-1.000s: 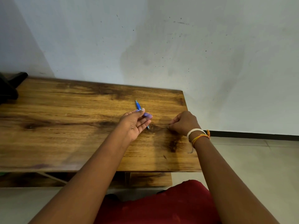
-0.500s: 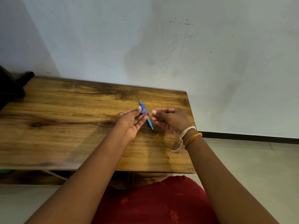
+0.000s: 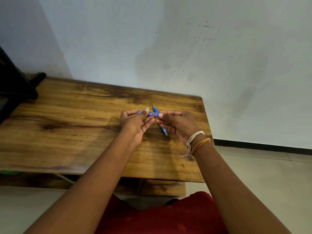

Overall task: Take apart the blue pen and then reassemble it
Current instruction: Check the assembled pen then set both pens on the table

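Since a moment ago my right hand (image 3: 179,125) has come in to meet my left hand (image 3: 135,123), and a pale blue pen barrel (image 3: 151,114) now lies level between them above the bench (image 3: 67,125). Left fingers (image 3: 146,110) are closed around it, hiding its middle; right fingers pinch its end. Another blue pen piece (image 3: 155,109) lies on the bench beneath, mostly covered by my right hand. Thread bands (image 3: 195,141) circle my right wrist.
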A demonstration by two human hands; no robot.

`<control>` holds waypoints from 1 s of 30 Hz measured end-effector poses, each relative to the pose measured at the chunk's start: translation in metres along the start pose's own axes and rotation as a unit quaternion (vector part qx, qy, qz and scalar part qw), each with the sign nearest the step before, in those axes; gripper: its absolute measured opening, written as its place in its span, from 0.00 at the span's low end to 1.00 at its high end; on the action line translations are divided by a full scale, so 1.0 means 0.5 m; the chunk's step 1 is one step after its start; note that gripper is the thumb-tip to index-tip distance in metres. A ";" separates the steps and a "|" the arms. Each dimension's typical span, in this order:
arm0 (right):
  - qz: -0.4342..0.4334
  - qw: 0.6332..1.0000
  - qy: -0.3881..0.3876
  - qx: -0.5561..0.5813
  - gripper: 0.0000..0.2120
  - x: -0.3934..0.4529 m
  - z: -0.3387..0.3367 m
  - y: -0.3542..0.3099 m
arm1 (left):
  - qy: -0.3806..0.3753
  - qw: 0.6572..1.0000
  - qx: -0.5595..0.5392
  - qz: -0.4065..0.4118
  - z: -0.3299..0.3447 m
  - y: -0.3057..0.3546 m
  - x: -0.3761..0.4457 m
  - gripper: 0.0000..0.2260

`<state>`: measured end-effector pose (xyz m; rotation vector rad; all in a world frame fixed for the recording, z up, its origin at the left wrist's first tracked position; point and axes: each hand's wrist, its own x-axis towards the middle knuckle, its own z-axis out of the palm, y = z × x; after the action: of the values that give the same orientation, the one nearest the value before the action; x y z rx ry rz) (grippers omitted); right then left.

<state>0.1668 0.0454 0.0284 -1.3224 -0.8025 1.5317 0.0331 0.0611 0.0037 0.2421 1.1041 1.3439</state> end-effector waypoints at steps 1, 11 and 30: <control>0.000 1.000 0.006 -0.004 0.08 0.000 0.003 0.000 | 0.001 1.000 0.008 0.012 -0.001 0.002 -0.001 0.14; -0.015 0.999 0.031 -0.041 0.04 0.003 0.013 0.002 | -0.002 0.991 0.091 0.101 -0.006 0.007 -0.007 0.16; -0.077 0.974 0.157 -0.143 0.03 0.047 0.010 0.055 | -0.103 0.890 0.441 -0.050 -0.034 0.041 0.005 0.02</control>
<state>0.1558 0.0581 -0.0040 -1.6230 -0.9202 1.0760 0.0065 0.0617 0.0083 0.9560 1.4596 0.6218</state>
